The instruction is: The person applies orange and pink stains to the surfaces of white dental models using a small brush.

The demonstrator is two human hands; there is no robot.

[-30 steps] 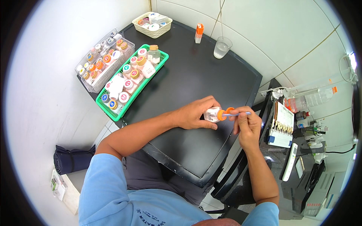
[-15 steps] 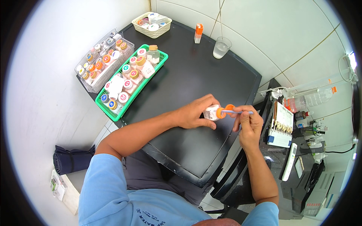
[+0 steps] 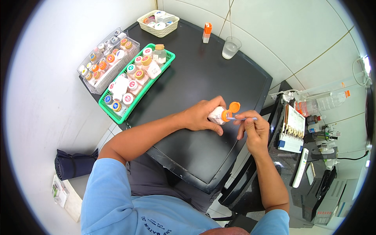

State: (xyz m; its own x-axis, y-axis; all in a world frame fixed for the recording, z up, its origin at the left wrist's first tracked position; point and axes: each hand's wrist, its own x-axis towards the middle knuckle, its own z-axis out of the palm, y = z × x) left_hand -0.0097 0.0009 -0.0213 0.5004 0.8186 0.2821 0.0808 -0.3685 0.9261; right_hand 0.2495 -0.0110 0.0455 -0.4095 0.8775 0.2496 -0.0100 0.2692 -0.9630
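My left hand [image 3: 203,116] is closed round a small bottle [image 3: 216,116] with a white label and an orange flip-top cap [image 3: 234,107] that stands open. The bottle is tilted, its orange mouth turned toward my right hand [image 3: 253,131]. Between the thumb and fingers of that hand is a thin pale blue-violet stick [image 3: 243,118], held level. Its far end reaches the bottle's mouth; whether the tip goes inside is hard to see. Both hands are above the right part of the black table [image 3: 188,152].
At the table's left stand a green basket [image 3: 135,100] of capped jars and a clear organizer [image 3: 96,88] of small bottles. Farther back are a cream basket [image 3: 158,31], an orange-and-white box [image 3: 206,33] and a glass [image 3: 231,47]. A dark counter [image 3: 288,172] holds a shade guide [image 3: 291,131].
The bottle has shifted slightly left and its open cap now shows more fully. My right hand has moved a little left, bringing the stick along with it.
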